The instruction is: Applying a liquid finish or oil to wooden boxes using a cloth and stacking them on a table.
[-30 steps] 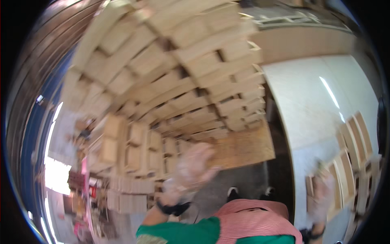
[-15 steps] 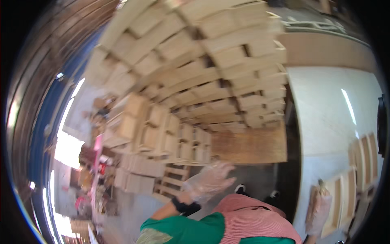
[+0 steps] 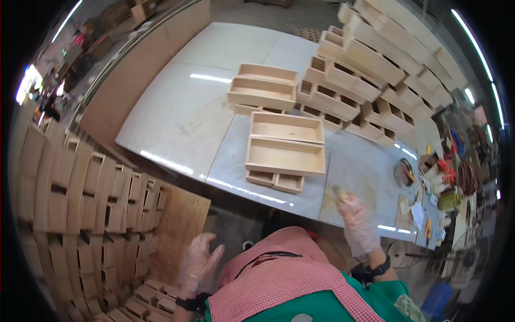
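My left hand (image 3: 199,263), in a clear plastic glove, hangs left of my apron with its fingers apart and holds nothing. My right hand (image 3: 358,222), gloved too, is over the near edge of the table, closed around a small tan thing (image 3: 340,193) with a darker tip, whose kind I cannot make out. Left of it on the table stand wooden boxes with open tops: a long divided tray (image 3: 286,155) resting on smaller boxes (image 3: 289,183). Behind that is a similar wooden tray (image 3: 263,91) on another box.
Tall stacks of wooden boxes (image 3: 343,72) stand at the table's back right. More stacks (image 3: 88,188) fill the left, beside a wooden board (image 3: 184,212). A round bowl (image 3: 405,173) sits at the right of the pale table (image 3: 171,102), near assorted bottles and tools.
My view has swung right, from the box stacks to the table. My right hand, still holding the tan thing, now shows over the near table edge. My left hand stays open and is lower.
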Demonstrator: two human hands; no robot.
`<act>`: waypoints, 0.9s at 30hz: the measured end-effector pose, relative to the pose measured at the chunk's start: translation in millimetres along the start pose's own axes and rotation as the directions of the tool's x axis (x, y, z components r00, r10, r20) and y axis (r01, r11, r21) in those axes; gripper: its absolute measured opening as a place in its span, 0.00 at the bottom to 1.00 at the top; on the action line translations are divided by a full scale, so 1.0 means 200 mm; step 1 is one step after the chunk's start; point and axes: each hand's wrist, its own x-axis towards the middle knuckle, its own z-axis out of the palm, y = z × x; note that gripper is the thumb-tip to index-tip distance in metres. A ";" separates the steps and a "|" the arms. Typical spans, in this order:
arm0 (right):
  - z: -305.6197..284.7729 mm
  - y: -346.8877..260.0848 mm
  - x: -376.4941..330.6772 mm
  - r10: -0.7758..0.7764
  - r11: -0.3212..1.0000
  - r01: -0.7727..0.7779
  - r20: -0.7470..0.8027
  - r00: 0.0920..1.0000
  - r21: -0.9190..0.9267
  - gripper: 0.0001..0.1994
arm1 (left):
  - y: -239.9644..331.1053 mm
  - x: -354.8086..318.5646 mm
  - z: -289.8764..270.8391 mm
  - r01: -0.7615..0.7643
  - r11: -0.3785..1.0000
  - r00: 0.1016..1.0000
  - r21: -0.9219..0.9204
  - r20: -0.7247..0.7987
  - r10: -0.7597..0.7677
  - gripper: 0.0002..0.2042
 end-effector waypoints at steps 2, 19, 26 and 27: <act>-0.20 0.02 -0.10 0.091 0.989 -0.103 -0.112 0.990 -0.107 0.16 | 0.12 0.21 0.02 -0.049 0.999 0.992 -0.013 0.113 0.051 0.20; -0.94 0.38 0.29 0.097 0.905 -0.246 -0.395 0.914 -0.347 0.16 | 0.23 1.75 0.75 -0.502 0.736 0.858 0.454 0.155 0.490 0.25; -1.40 0.80 0.36 0.041 0.802 -0.330 -0.505 0.862 -0.498 0.18 | 0.75 1.52 0.70 -0.311 0.861 0.947 0.402 0.208 0.245 0.11; -1.46 0.90 0.33 0.035 0.811 -0.320 -0.506 0.862 -0.490 0.18 | 0.79 1.46 0.75 -0.302 0.916 0.952 0.263 0.129 0.277 0.11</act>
